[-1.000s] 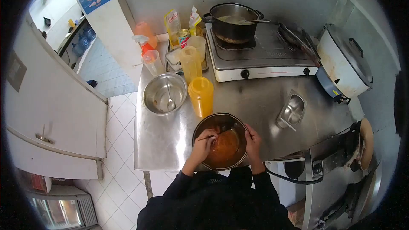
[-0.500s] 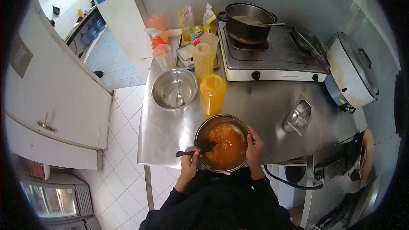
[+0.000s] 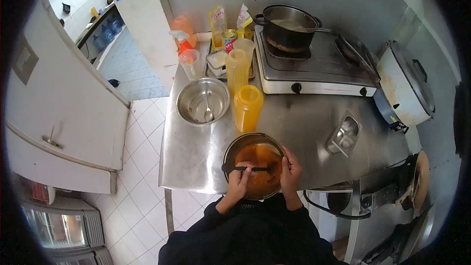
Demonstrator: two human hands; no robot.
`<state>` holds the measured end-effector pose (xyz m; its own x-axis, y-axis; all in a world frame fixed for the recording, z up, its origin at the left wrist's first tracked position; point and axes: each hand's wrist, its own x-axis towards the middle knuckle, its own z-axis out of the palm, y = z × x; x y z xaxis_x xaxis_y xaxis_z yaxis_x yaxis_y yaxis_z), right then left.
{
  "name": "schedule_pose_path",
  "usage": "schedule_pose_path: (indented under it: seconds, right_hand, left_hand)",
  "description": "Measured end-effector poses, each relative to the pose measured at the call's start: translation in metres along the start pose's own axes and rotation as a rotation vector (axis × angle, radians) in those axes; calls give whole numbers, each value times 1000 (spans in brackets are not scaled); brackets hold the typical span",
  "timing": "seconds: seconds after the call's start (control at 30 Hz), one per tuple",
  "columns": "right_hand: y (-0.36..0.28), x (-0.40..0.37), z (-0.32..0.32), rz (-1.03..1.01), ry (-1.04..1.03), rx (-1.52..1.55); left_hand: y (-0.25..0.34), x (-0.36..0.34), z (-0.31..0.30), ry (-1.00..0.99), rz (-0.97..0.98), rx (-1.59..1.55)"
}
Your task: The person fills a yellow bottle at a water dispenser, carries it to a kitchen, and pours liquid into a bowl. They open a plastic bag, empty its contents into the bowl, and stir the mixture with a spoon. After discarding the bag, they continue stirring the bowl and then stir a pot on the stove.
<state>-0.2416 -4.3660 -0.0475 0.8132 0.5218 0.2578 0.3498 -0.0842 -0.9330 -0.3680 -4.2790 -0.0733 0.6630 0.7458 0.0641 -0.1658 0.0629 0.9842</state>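
A steel bowl (image 3: 230, 150) of orange sauce (image 3: 262, 162) sits at the near edge of the steel counter (image 3: 191, 152). My left hand (image 3: 241, 179) holds a dark spoon (image 3: 245, 169) that lies level across the bowl, its tip in the sauce. My right hand (image 3: 290, 171) grips the bowl's right rim. Both sleeves are black.
An orange squeeze bottle (image 3: 248, 108) stands just behind the bowl, a paler one (image 3: 236, 71) behind that. An empty steel bowl with a spoon (image 3: 202, 101) is at the left. Further back are a tray of packets, a stove with a dark pot (image 3: 287, 28), a rice cooker (image 3: 405, 86), and a small steel tub (image 3: 345, 134).
My left hand has swung in from the bowl's left side to over it, bringing the spoon from sticking out leftward to lying across the sauce. The right hand stays on the rim.
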Motion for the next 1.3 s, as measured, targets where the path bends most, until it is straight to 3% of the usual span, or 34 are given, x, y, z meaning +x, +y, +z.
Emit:
schedule_pose_path:
  seconds: [0.23,0.43,0.7,0.97,1.23,1.3]
  right_hand:
    - [-11,-3,0,-10,-9,-22]
    - [-7,-4,6,-3,7,-11]
    - [-5,-1,9,26,12,63]
    - [-2,0,10,17,26,72]
    - [-8,-3,8,80,28,32]
    - [-6,-3,8,49,25,26]
  left_hand:
    - [10,33,-5,113,127,-98]
    - [6,11,-51,36,322,379]
    - [-2,-28,-55,164,63,88]
    - [2,-17,-16,50,-67,43]
    - [10,29,0,7,117,22]
    - [16,36,-8,71,272,210]
